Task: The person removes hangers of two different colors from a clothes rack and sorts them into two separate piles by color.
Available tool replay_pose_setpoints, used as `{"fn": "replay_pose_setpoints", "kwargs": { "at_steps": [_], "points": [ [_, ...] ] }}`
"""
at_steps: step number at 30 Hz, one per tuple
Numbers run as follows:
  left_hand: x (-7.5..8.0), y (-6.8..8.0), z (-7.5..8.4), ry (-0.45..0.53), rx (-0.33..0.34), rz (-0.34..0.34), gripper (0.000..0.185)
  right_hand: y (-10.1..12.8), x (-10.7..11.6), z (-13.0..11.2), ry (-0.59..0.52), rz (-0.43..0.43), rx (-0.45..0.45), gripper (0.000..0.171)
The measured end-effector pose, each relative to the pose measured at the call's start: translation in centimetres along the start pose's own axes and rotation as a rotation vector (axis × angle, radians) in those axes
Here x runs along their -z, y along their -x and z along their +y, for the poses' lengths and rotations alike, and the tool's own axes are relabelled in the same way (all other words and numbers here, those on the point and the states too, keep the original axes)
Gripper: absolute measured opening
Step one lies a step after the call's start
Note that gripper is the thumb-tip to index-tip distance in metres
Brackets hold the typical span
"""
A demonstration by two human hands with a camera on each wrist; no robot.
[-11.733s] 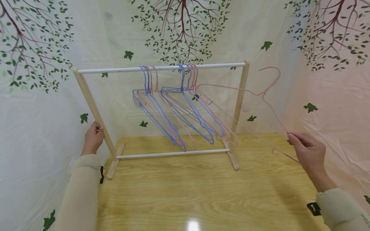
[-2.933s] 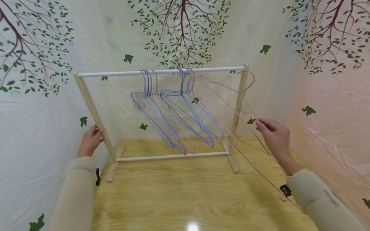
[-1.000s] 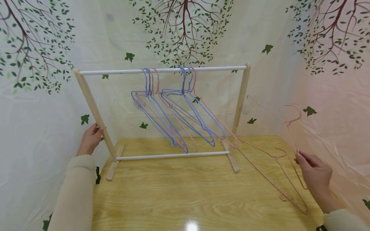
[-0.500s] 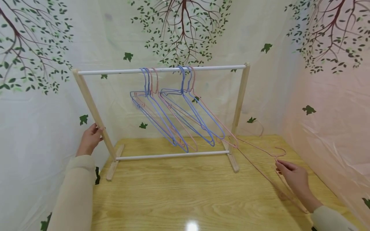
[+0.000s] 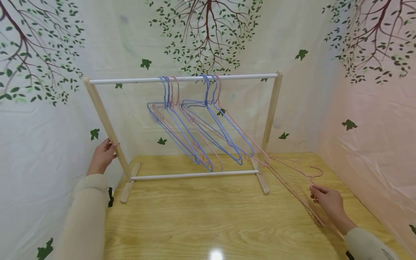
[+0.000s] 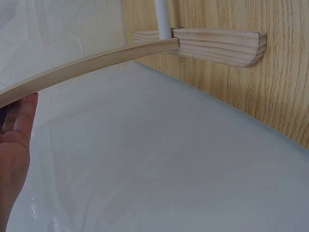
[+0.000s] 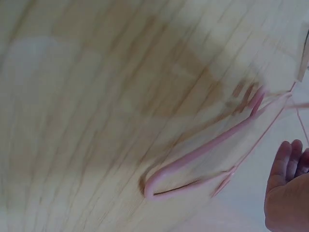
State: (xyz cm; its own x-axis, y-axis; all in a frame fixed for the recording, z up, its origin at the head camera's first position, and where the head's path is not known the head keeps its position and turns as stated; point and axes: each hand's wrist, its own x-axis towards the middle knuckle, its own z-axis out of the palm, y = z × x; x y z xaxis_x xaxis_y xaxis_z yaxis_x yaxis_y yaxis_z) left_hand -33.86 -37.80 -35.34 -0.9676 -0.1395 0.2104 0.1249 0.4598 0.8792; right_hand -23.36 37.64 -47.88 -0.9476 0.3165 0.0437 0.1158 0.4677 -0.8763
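there, pink hangers [image 5: 294, 182] under right hand [image 5: 326, 203]

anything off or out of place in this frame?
Yes: pink hangers lie flat on the table right of the rack, not hung like the other six. The right hand is at them; the left hand holds the rack's left post.

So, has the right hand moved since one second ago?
Yes. The right hand went left, nearer the wooden rack's right foot, and lower over the pink wire hangers.
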Motion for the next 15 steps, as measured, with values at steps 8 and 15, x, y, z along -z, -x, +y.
{"fn": "replay_pose_setpoints", "kwargs": {
  "at_steps": [8, 15],
  "points": [
    [-0.1, -0.1, 0.0, -0.001, 0.000, 0.003, 0.052, -1.6, 1.3, 1.2, 0.362, -0.033, 0.122, 0.054],
    [-0.1, -0.3, -0.1, 0.003, 0.008, 0.002, 0.052, -2.3, 2.0, 1.6, 0.402, 0.005, 0.150, 0.055]
  ]
}}
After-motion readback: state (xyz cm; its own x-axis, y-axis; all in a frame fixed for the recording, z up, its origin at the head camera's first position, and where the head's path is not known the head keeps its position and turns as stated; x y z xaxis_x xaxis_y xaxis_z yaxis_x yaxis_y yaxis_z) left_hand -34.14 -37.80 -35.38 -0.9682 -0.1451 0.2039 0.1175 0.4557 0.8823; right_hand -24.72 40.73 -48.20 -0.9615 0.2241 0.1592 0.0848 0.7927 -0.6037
